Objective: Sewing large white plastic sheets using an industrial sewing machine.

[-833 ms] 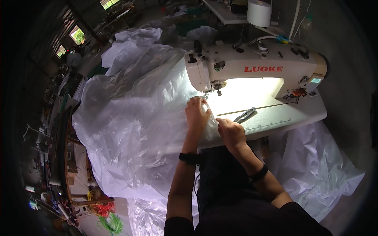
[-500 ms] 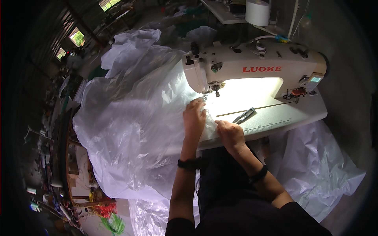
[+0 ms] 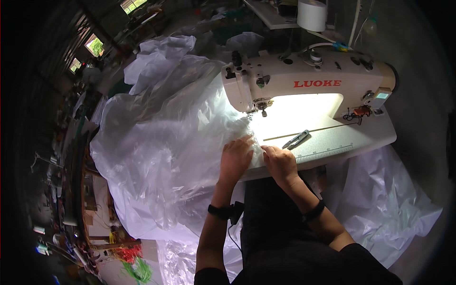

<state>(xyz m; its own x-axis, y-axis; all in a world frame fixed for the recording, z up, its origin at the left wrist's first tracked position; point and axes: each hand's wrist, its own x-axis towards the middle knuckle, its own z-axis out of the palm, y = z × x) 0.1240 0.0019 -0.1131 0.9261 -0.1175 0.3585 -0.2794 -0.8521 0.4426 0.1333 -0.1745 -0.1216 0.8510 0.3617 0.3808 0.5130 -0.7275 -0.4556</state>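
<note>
A big sheet of translucent white plastic film [image 3: 161,137] spreads in folds over the left of the sewing table and runs up to the needle area of a white sewing machine [image 3: 285,71]. My left hand [image 3: 236,159] lies on the film just in front of the presser foot, fingers stretched out and resting on it. Close by on the right, my right hand [image 3: 282,165] pinches the film's edge between thumb and fingers at the table's near side. Grey thread snips [image 3: 296,139] rest on the machine bed, beyond the right hand. The film's part under the needle is blurred by glare.
A ruler scale [image 3: 325,152] runs along the bed's front edge. More white film [image 3: 384,199] hangs below the table at right. A white thread cone [image 3: 311,16] stands behind the machine. Red and green strands [image 3: 137,270] lie at lower left. A cable hangs from my left wrist.
My left hand has drawn back from the presser foot toward me, sliding over the film. My right hand stays at the film's edge, almost still.
</note>
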